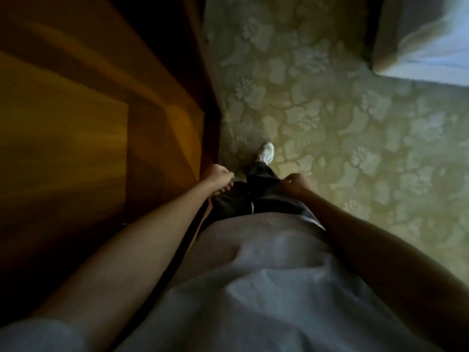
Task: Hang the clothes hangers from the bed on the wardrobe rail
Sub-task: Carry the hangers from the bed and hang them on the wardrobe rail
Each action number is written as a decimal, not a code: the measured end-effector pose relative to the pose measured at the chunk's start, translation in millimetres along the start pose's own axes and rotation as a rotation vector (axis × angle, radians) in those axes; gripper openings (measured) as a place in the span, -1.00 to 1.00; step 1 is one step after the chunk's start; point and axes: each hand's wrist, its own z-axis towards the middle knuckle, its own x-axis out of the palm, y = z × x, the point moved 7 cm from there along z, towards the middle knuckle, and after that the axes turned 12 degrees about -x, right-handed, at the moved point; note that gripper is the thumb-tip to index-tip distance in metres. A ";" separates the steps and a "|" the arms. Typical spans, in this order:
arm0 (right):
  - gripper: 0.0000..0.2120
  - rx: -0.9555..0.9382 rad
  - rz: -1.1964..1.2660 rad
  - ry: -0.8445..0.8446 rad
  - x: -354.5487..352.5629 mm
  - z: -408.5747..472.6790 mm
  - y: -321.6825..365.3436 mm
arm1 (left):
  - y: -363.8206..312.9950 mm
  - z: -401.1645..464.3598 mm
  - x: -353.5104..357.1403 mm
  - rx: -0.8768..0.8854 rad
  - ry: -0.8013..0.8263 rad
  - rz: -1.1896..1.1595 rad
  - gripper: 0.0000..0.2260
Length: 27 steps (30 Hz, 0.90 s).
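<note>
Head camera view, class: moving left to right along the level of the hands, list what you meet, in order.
Brown wooden furniture panel → left hand → dark trouser leg with white shoe → right hand → pale green floral-patterned carpet.

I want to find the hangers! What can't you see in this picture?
- Hangers and rail: none in the head view.
- Bed: only a blurred corner, cut off by the top-right edge.
- Wooden wardrobe: dark, blurred.
- Left hand, right hand: curled; holding anything unclear.
</note>
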 end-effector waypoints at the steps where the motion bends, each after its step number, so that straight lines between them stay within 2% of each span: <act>1: -0.74 0.050 0.041 -0.026 -5.2 -6.0 -22.3 | -21.9 -1.3 6.9 0.032 0.004 0.046 -0.81; 4: -0.75 0.192 0.188 -0.097 -14.6 -25.2 -87.5 | -87.4 -9.6 34.9 0.113 0.035 0.179 -0.88; 8: -0.78 0.333 0.473 -0.240 -17.4 -56.2 -154.3 | -167.6 -18.6 73.2 0.203 0.061 0.387 -0.86; 16: -0.78 0.587 0.962 -0.411 -6.5 -91.2 -222.1 | -290.3 -30.1 162.5 0.302 0.028 0.779 -0.81; 18: -0.77 0.595 1.022 -0.419 -14.5 -87.3 -229.7 | -318.3 -25.4 172.1 0.328 -0.031 0.866 -0.76; 21: -0.76 0.571 1.074 -0.463 -49.2 -70.3 -240.0 | -355.4 -19.0 169.3 0.330 -0.134 0.954 -0.78; 27: -0.78 0.428 1.102 -0.618 -180.6 -5.5 -239.8 | -421.5 3.6 141.5 0.257 -0.242 1.093 -0.81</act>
